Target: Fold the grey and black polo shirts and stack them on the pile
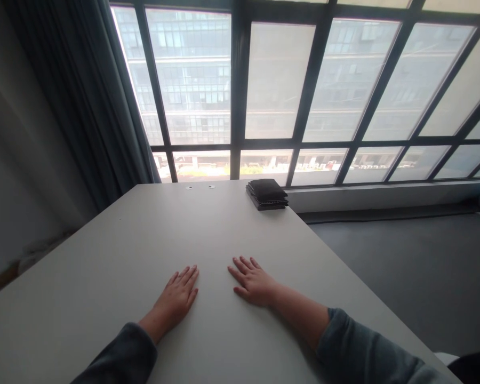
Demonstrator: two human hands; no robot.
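Note:
My left hand (178, 296) lies flat on the white table (152, 240), palm down with its fingers stretched out. To its right, my right hand (251, 281) also rests palm down on the tabletop, fingers spread. A gap of bare table separates the two, and neither holds anything. Beyond my right hand, near the far right corner, sits a small stack of folded black cloth-like items (267, 193); their exact kind is unclear. Neither hand touches the stack.
Two small pale fittings (211, 186) are set near the table's far edge. Behind it stand large framed windows (280, 80) and a dark curtain (84, 101) at left. Grey floor (404, 261) lies past the right edge. Some blurred items (34, 256) show beyond the left edge.

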